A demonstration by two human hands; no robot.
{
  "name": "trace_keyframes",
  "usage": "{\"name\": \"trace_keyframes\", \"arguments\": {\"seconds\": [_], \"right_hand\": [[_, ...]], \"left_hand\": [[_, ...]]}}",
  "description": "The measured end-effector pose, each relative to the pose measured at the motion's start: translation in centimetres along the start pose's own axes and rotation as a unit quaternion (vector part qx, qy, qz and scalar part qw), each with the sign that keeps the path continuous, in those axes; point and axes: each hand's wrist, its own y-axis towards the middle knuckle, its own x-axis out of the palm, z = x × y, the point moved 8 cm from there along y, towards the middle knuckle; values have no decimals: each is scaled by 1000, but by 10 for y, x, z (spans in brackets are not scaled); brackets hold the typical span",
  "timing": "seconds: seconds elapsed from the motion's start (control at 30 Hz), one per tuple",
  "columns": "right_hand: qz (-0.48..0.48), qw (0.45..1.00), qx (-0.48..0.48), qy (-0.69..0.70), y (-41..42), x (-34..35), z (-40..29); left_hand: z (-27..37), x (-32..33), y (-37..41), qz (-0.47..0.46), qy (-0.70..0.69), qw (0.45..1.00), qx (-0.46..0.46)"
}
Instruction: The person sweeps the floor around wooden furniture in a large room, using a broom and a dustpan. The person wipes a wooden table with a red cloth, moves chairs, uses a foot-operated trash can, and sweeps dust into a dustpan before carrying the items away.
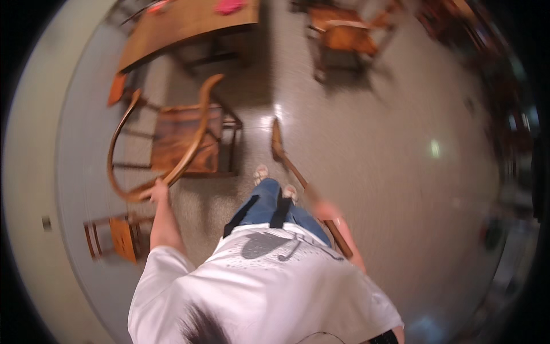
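Observation:
My left hand (157, 192) grips the bend of the curved wooden top rail of an armchair (187, 144); the rail's arms reach forward on both sides of the brown wooden seat. My right hand (325, 210), blurred, is closed around the brown shaft of a long-handled tool (295, 172). The tool slants from beside my hip to the floor ahead of my feet, where its narrow, flat tan head lies; its exact kind is not clear.
A wooden table (189, 26) stands ahead at the upper left, with a pink item (230, 6) on it. Another wooden chair (346, 36) is ahead at the upper right. A small wooden stool or chair (122, 238) stands at the left, near the pale wall (30, 172).

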Motion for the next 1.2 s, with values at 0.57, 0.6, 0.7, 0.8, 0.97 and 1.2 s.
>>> {"name": "trace_keyframes", "arguments": {"seconds": [0.57,0.6,0.7,0.8,0.97,1.2], "right_hand": [[75,825,272,-490,-47,148,-113],[38,780,263,-566,-40,166,-118],[-63,732,270,-623,-15,276,-122],[-131,742,240,-612,6,357,-101],[-172,853,354,-342,71,460,-6],[-235,867,281,-339,173,631,56]], "left_hand": [[-48,-49,44,-51,-160,977,131],[-51,-47,43,-109,-161,965,174],[-135,-64,58,-139,-236,900,340],[-260,-27,84,-213,-140,902,348],[-731,92,152,-351,127,925,70],[-761,-87,204,-179,-175,924,-289]]}}
